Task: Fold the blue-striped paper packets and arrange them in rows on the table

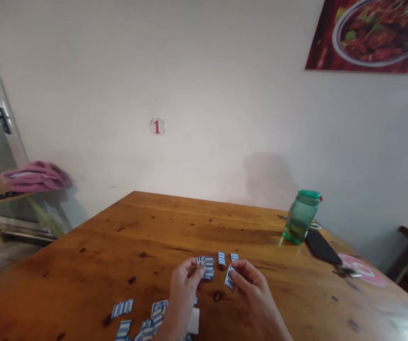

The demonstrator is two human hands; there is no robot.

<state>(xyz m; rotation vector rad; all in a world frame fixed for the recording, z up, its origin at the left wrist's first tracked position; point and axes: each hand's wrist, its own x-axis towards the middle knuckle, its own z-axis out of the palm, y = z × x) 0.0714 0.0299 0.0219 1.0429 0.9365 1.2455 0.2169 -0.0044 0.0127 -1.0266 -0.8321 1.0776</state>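
Note:
Between thumb and fingers, my left hand (184,286) grips several small blue-and-white striped cards (208,268), fanned a little. My right hand (252,284) pinches one like card (229,278), held tilted above the wooden table (175,213). Just beyond the hands, two more cards lie on the wood: a striped card (221,258) and another striped card (234,256) partly behind my right fingers. A loose pile of cards (147,327) spreads by my left forearm, which hides part of it. A white piece (193,321) shows beside that forearm.
A green bottle (301,218) stands at the back right, near a black phone-like slab (322,246) and a pink round disc (362,270). Pink cloth (35,176) lies on a side table at left. The wall (204,94) rises behind the table.

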